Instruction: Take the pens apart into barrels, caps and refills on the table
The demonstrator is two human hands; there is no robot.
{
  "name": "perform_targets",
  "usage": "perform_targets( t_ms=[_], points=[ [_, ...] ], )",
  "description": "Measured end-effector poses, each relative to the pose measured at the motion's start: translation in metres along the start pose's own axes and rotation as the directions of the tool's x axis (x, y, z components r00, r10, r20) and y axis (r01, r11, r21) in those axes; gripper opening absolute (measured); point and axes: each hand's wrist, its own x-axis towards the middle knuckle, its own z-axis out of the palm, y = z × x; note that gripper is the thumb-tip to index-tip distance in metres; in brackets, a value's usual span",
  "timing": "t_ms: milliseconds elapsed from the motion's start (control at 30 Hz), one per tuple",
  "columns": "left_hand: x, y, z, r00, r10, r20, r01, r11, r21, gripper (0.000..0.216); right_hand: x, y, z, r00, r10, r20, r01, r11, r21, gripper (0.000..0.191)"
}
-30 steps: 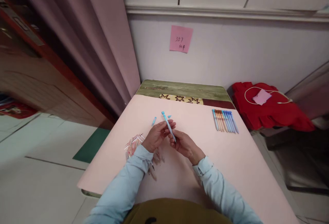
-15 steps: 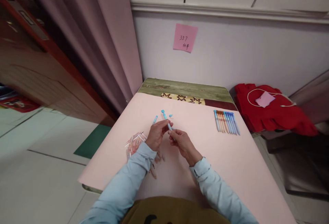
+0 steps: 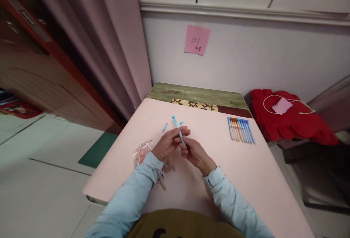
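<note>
Between both hands, a light-blue pen (image 3: 175, 123) with a blue topper slants over the middle of the table. My left hand (image 3: 167, 144) is closed on its barrel, fingers reaching past it. My right hand (image 3: 194, 152) pinches the lower end, nearer to me. Just beyond lies a small blue piece (image 3: 181, 123), too small to name. A short blue part (image 3: 164, 127) rests to the left of the pen. Beside my left forearm is a pile of pen parts (image 3: 142, 151), some thin and white with dark tips, partly hidden by the sleeve.
A row of finished-looking pens (image 3: 240, 130), blue and orange-brown, lies at the right of the pink-covered table (image 3: 232, 187). Right of the table, a red cloth (image 3: 262, 121) carries a white cable and a pink note. A pink note (image 3: 197, 40) is stuck on the wall behind.
My right hand has shifted slightly and now holds the pen's lower end with more of the barrel showing. My left fingers have stretched farther past the pen, and the short blue part is less covered.
</note>
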Motion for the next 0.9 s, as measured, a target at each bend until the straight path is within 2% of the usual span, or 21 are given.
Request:
perform_targets(
  t_ms=[133, 200, 300, 367, 467, 567, 633, 700, 767, 800, 833, 900],
  points=[
    [-0.004, 0.003, 0.001, 0.996, -0.012, 0.094, 0.014, 1.0, -0.018, 0.034, -0.002, -0.002, -0.004, 0.978, 0.12, 0.168, -0.151, 0.972, 0.181, 0.028],
    [-0.003, 0.004, 0.001, 0.992, 0.0, 0.123, 0.0, 1.0, 0.002, 0.032, -0.002, -0.003, -0.006, 0.973, 0.144, 0.183, -0.178, 0.966, 0.187, 0.027],
    [0.0, 0.003, -0.001, 0.995, 0.071, 0.072, -0.075, 0.996, 0.048, 0.025, -0.001, -0.003, -0.005, 0.983, 0.131, 0.129, -0.15, 0.978, 0.148, 0.029],
    [0.001, 0.001, -0.002, 0.995, 0.093, 0.037, -0.096, 0.991, 0.092, 0.026, -0.001, -0.003, -0.003, 0.993, 0.105, 0.062, -0.11, 0.99, 0.086, 0.032],
    [0.001, -0.003, -0.001, 0.998, 0.042, 0.045, -0.048, 0.99, 0.136, 0.036, -0.001, -0.001, 0.0, 0.999, 0.046, -0.029, -0.047, 0.998, -0.052, 0.038],
    [0.0, -0.008, 0.001, 0.999, 0.035, -0.015, -0.032, 0.986, 0.162, 0.042, 0.0, 0.002, 0.001, 0.993, -0.082, -0.084, 0.06, 0.971, -0.231, 0.043],
    [0.0, -0.009, 0.002, 0.987, 0.107, -0.117, -0.083, 0.978, 0.192, 0.039, 0.001, 0.005, 0.0, 0.968, -0.217, -0.125, 0.15, 0.902, -0.406, 0.043],
    [0.0, -0.01, 0.004, 0.962, 0.166, -0.216, -0.119, 0.969, 0.218, 0.034, 0.001, 0.008, -0.002, 0.909, -0.379, -0.175, 0.202, 0.765, -0.611, 0.039],
    [0.0, -0.009, 0.005, 0.948, 0.153, -0.28, -0.085, 0.967, 0.242, 0.035, 0.0, 0.011, -0.004, 0.838, -0.505, -0.206, 0.187, 0.621, -0.761, 0.034],
    [0.001, -0.009, 0.005, 0.947, 0.122, -0.297, -0.043, 0.964, 0.261, 0.036, -0.001, 0.012, -0.005, 0.82, -0.531, -0.213, 0.171, 0.583, -0.795, 0.032],
    [0.002, -0.008, 0.005, 0.946, 0.09, -0.312, 0.004, 0.957, 0.29, 0.037, -0.002, 0.014, -0.005, 0.822, -0.528, -0.214, 0.165, 0.58, -0.797, 0.032],
    [0.006, -0.007, 0.004, 0.94, 0.043, -0.338, 0.089, 0.927, 0.365, 0.04, -0.003, 0.016, -0.004, 0.867, -0.452, -0.208, 0.176, 0.668, -0.723, 0.036]
  ],
)
